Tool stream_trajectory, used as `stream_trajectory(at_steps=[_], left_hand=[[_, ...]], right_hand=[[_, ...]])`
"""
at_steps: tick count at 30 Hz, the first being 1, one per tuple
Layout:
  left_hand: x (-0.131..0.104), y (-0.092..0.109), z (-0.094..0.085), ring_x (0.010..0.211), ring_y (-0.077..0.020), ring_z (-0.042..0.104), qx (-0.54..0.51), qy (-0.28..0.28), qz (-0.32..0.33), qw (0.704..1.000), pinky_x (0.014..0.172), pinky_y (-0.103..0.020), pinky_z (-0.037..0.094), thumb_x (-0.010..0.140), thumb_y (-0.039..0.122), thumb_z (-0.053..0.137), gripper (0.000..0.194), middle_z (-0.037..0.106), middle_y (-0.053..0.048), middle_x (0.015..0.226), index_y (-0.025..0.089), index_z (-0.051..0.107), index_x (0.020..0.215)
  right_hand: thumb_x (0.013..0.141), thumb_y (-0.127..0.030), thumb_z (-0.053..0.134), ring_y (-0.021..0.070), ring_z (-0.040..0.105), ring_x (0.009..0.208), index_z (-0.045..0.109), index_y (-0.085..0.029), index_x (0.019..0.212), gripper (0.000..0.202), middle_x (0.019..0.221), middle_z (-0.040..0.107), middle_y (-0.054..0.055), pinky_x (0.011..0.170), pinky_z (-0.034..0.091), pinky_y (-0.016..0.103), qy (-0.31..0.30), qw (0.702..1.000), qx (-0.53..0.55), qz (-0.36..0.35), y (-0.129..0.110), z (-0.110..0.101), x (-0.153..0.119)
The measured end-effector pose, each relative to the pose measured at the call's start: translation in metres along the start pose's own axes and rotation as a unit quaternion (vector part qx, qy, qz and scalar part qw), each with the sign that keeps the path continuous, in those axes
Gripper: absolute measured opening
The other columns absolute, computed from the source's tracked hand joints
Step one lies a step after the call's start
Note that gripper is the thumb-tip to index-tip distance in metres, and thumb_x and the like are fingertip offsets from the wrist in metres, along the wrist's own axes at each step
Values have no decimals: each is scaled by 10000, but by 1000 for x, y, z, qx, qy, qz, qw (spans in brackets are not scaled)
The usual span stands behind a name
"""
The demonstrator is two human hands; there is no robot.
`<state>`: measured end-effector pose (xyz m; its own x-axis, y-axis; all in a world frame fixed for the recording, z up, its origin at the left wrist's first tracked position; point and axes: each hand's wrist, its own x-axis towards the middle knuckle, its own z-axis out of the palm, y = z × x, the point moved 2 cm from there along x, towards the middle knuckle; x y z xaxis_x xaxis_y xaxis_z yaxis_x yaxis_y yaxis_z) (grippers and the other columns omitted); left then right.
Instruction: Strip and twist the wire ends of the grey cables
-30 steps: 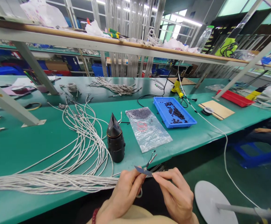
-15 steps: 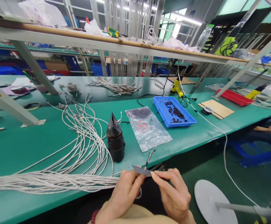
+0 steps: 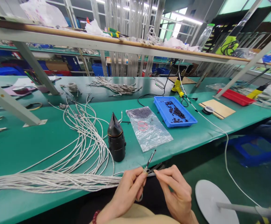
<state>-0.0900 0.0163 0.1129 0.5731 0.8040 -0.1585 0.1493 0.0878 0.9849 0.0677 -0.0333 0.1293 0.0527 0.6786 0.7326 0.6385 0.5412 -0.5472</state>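
Cable end, one: was pinched in the left hand at the bench's near edge, wires outward. Dark strip, one: was gripped by the right hand's fingertips; formerly broad-faced across the cable end, it had become a narrow sliver.

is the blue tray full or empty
Partly filled: small black pieces lie scattered in the blue tray, with its blue bottom showing around them.

Bare left hand, red beaded wrist bracelet
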Motion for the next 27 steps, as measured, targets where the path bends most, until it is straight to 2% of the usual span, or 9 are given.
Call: stream_trajectory(at_steps=[8,27], left_hand=[[0,2,0,404,-85,351,0,6,-7,1000,469,-202,292,971,488,404,466,416,60,415,192,443,613],[-2,0,0,434,-87,378,19,7,21,1000,498,-202,303,991,424,397,438,418,61,442,185,450,628]], right_hand=[[827,72,601,180,602,753,706,-197,1134,421,857,682,65,659,448,349,-11,997,-54,-58,1,-1,-7],[852,42,587,181,615,762,694,-203,1141,394,863,699,69,646,460,341,-8,997,-59,-53,-2,-2,-8]])
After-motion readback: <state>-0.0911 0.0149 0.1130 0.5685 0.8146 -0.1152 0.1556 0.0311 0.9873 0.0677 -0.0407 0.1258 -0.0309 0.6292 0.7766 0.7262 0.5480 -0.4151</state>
